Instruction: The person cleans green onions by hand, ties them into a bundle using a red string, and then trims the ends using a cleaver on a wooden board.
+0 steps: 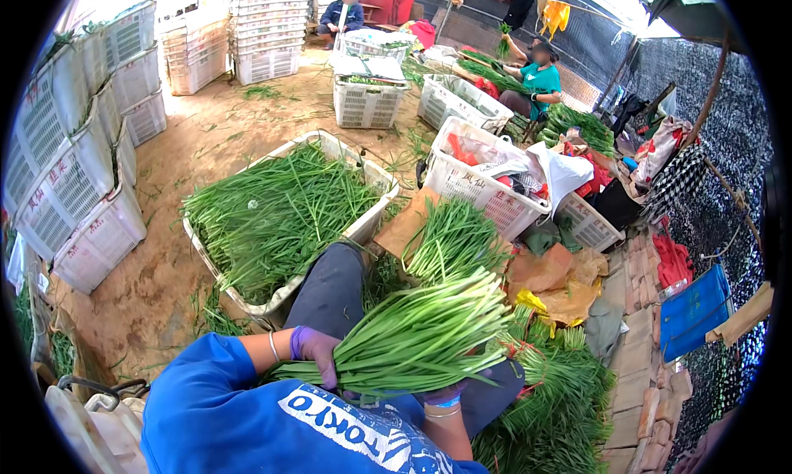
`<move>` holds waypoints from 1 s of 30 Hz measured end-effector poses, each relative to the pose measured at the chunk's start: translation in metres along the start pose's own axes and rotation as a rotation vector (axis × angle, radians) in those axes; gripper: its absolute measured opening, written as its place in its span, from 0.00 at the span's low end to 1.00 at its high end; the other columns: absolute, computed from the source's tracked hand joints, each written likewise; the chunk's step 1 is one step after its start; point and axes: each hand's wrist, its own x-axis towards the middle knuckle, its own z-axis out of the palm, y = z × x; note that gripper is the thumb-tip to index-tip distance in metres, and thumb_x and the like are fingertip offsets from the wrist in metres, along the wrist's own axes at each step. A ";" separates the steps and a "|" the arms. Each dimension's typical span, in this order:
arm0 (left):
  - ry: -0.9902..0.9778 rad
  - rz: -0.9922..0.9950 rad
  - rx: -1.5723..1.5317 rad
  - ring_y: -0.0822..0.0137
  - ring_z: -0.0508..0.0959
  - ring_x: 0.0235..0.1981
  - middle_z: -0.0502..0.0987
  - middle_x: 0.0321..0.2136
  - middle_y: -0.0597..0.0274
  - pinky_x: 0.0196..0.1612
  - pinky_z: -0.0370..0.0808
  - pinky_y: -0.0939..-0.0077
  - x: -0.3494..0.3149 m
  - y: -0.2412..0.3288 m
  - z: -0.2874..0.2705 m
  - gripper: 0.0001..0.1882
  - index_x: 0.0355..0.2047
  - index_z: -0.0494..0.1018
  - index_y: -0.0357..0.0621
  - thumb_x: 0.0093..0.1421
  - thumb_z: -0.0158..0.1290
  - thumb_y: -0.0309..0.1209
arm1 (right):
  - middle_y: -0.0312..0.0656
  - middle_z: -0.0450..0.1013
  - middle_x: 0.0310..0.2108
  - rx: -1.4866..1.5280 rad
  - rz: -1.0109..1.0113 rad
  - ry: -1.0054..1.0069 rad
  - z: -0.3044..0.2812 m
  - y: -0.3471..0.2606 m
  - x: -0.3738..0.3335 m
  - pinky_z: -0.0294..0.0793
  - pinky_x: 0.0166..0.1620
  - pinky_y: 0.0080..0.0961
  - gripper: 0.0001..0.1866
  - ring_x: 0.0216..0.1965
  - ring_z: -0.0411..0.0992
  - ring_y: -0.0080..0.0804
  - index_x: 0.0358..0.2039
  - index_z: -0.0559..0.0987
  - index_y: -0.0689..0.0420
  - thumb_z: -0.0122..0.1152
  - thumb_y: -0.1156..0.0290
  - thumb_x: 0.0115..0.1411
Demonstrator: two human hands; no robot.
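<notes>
Across my lap lies a big loose bunch of garlic chives (412, 334), pale cut ends toward the right and green leaves toward the left. My left hand (318, 350), in a purple glove, is closed round the leafy end. Under the pale end, my right hand (445, 393) holds the bunch from below; chives hide most of its fingers. Just beyond the bunch, more chives (454, 243) rest on brown sheeting. By my right leg, bundled chives (549, 400) with red ties are piled. A white crate (384, 195) heaped with chives stands by my left knee.
Stacked white crates (62, 169) stand at the left, with more stacks (271, 28) at the back. A crate of bags and cloths (478, 189) is ahead right. A person in a green shirt (540, 80) handles chives farther off; another person (341, 16) sits at the back.
</notes>
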 end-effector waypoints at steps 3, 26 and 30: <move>-0.020 -0.123 0.170 0.68 0.71 0.42 0.71 0.42 0.54 0.45 0.67 0.75 -0.003 -0.005 -0.001 0.33 0.50 0.61 0.35 0.43 0.60 0.23 | 0.41 0.46 0.61 -0.181 -0.041 0.114 0.006 -0.005 -0.004 0.47 0.60 0.46 0.49 0.59 0.50 0.42 0.60 0.48 0.51 0.36 0.29 0.46; 0.698 0.070 1.119 0.57 0.63 0.54 0.58 0.54 0.44 0.55 0.58 0.70 0.004 0.013 0.082 0.66 0.59 0.23 0.41 0.35 0.67 0.32 | 0.47 0.56 0.54 -0.563 -0.378 0.338 0.072 -0.043 0.011 0.62 0.53 0.39 0.59 0.52 0.60 0.40 0.57 0.52 0.60 0.45 0.26 0.32; 0.638 0.037 1.169 0.55 0.62 0.54 0.55 0.56 0.42 0.55 0.58 0.70 0.003 0.012 0.084 0.65 0.59 0.25 0.40 0.36 0.66 0.31 | 0.47 0.54 0.55 -0.579 -0.399 0.218 0.065 -0.045 0.010 0.63 0.52 0.39 0.53 0.52 0.60 0.40 0.57 0.51 0.60 0.38 0.28 0.42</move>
